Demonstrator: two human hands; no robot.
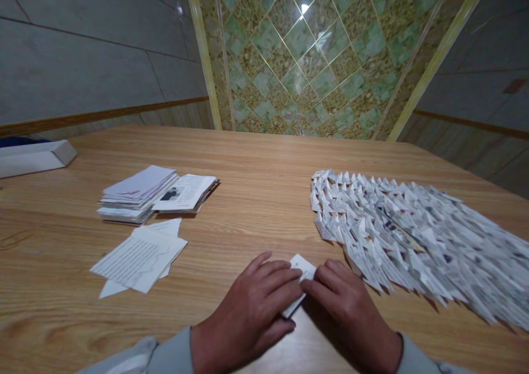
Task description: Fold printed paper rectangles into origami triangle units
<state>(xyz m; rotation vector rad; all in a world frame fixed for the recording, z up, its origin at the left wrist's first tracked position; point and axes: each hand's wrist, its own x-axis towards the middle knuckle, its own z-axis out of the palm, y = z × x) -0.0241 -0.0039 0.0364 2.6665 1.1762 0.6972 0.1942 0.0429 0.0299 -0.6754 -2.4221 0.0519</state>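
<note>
A small piece of folded paper [303, 265] with printing on it lies between my two hands near the table's front edge. My left hand [262, 302] spans its left side, with long fingers bent over the top and the thumb along the near edge. Curled fingers of my right hand [347, 299] pinch the paper's right side. Both hands cover much of the sheet, so its full shape is hidden. To the right stand many pointed folded paper pieces [397, 225], packed in rows.
Two loose printed sheets [138, 258] overlap on the left. Behind them sit a stack of paper [138, 184] and a smaller printed pile [188, 192]. A white box [37, 158] stands at the far left of the wooden table [256, 198]. Tiled walls rise beyond.
</note>
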